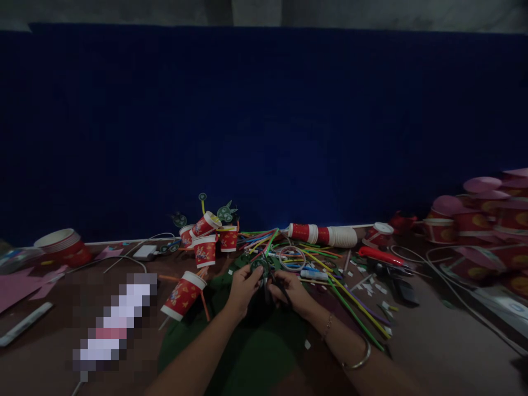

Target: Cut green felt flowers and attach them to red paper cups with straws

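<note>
My left hand [244, 286] pinches a small round dark green paper piece [259, 267] at its edge, holding it just above a sheet of dark green paper [256, 352]. My right hand [291, 291] is closed round a dark slim tool, probably scissors [274, 287], whose tip meets the round piece. Both hands work close together at the middle of the brown table [433, 341]. A bangle and a thin bracelet sit on my right wrist.
Red printed paper cups [205, 250] stand and lie behind my left hand, some with straws and green cut-outs. Coloured straws [313, 258] fan out to the right, beside a lying cup stack [325, 235], a red cutter [381, 256], cables and paper scraps. More cups pile at far right [482, 220].
</note>
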Motion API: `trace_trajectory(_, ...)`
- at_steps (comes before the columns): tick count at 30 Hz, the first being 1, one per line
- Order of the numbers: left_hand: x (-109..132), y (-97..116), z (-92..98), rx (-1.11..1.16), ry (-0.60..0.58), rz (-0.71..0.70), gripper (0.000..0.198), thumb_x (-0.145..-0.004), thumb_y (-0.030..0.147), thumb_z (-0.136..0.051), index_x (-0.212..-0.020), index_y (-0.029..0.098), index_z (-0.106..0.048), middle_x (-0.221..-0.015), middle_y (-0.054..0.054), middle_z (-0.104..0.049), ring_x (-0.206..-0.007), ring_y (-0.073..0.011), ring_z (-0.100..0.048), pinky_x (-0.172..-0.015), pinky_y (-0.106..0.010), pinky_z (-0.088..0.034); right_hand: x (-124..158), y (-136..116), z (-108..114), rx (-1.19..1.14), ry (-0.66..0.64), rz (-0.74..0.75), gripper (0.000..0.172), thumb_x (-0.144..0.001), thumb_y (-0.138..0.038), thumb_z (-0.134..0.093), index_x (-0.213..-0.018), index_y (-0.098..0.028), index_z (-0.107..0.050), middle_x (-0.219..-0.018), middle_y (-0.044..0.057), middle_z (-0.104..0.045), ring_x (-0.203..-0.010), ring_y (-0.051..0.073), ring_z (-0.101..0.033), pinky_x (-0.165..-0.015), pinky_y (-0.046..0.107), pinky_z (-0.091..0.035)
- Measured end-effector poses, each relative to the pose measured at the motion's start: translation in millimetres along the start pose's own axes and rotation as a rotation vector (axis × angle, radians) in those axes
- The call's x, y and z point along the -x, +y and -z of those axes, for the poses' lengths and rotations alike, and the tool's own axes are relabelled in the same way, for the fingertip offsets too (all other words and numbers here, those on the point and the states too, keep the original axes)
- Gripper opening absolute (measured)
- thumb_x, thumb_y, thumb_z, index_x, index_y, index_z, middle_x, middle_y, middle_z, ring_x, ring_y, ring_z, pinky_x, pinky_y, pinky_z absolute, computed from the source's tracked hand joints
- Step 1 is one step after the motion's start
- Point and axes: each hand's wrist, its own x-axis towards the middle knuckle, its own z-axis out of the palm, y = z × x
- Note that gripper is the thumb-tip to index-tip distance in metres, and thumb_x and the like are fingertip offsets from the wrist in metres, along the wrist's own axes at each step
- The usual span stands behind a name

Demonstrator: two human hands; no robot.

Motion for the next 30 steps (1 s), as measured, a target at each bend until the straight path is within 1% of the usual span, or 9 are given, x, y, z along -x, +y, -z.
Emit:
trace_trajectory(3,-0.3,1.0,1.0,-0.008,-0.004,-0.003,0.035,-0.057,0.043,-0.073,-0.065,0.013,-0.058,-0.052,0.004,-0.052,-0.046,-0.0042,-0.045,-0.044,-0.014,-0.033,0.4,-1.9,0.4,0.015,0.013,-0.033,0.031,-0.066,-0.044,-0.063,-0.066,-0.017,-0.048,-0.047,-0.007,-0.047,-0.035,0.006,-0.042,-0.033,0.017,-0.036)
trace_trajectory(7,-1.9,0.9,3.1,-0.012,-0.018,-0.005,0.036,-0.058,0.043,-0.073,-0.063,0.012,-0.056,-0.049,0.006,-0.046,-0.042,-0.0020,-0.037,-0.040,-0.013,-0.026,0.7,-3.4,0.9,0.006,0.032,-0.048,0.027,-0.064,-0.039,-0.064,-0.063,-0.017,-0.048,-0.045,-0.008,-0.045,-0.034,0.005,-0.040,-0.032,0.017,-0.036)
trace_trajectory(11,-3.5,-0.5,4.9,-0.008,-0.014,-0.001,0.034,-0.059,0.043,-0.072,-0.064,0.013,-0.057,-0.049,0.006,-0.046,-0.041,-0.0016,-0.036,-0.038,-0.012,-0.024,0.7,-5.0,1.3,0.019,0.021,-0.056,0.025,-0.064,-0.037,-0.063,-0.063,-0.017,-0.048,-0.043,-0.008,-0.045,-0.031,0.005,-0.039,-0.030,0.016,-0.034)
trace_trajectory(16,-1.7,2.2,2.0,0.006,0.030,0.018,0.033,-0.055,0.041,-0.075,-0.066,0.013,-0.060,-0.051,0.005,-0.050,-0.042,-0.0021,-0.041,-0.038,-0.012,-0.028,0.3,-5.3,1.4,0.025,0.029,-0.060,0.026,-0.064,-0.038,-0.063,-0.064,-0.016,-0.050,-0.044,-0.008,-0.046,-0.032,0.005,-0.040,-0.031,0.016,-0.035)
trace_trajectory(20,1.9,5.9,-2.5,0.032,0.075,0.031,0.033,-0.055,0.041,-0.074,-0.068,0.014,-0.062,-0.052,0.005,-0.053,-0.040,-0.0018,-0.041,-0.038,-0.012,-0.030,-0.6,-2.1,0.8,0.015,0.031,-0.057,0.028,-0.063,-0.039,-0.065,-0.063,-0.016,-0.049,-0.044,-0.008,-0.046,-0.033,0.005,-0.041,-0.031,0.016,-0.036)
trace_trajectory(22,3.0,6.7,-3.8,0.043,0.089,0.023,0.034,-0.054,0.042,-0.075,-0.069,0.014,-0.062,-0.053,0.005,-0.054,-0.041,-0.0029,-0.043,-0.039,-0.013,-0.032,-0.5,-1.0,0.5,0.010,0.026,-0.056,0.029,-0.062,-0.041,-0.066,-0.064,-0.016,-0.050,-0.044,-0.008,-0.046,-0.034,0.005,-0.041,-0.032,0.016,-0.037)
trace_trajectory(26,2.5,5.4,-3.7,0.063,0.044,-0.018,0.033,-0.055,0.040,-0.074,-0.069,0.013,-0.062,-0.057,0.002,-0.058,-0.048,-0.0068,-0.052,-0.046,-0.016,-0.039,0.4,-0.7,0.4,-0.006,-0.003,-0.065,0.032,-0.063,-0.043,-0.066,-0.069,-0.016,-0.051,-0.047,-0.008,-0.048,-0.036,0.005,-0.043,-0.034,0.017,-0.039)
trace_trajectory(30,-0.2,2.2,-1.4,0.024,0.019,-0.058,0.032,-0.057,0.041,-0.073,-0.068,0.013,-0.062,-0.055,0.002,-0.057,-0.048,-0.0070,-0.051,-0.045,-0.016,-0.038,0.6,-0.8,1.2,-0.004,-0.021,-0.053,0.032,-0.064,-0.045,-0.066,-0.070,-0.017,-0.050,-0.048,-0.007,-0.048,-0.037,0.006,-0.044,-0.035,0.017,-0.039)
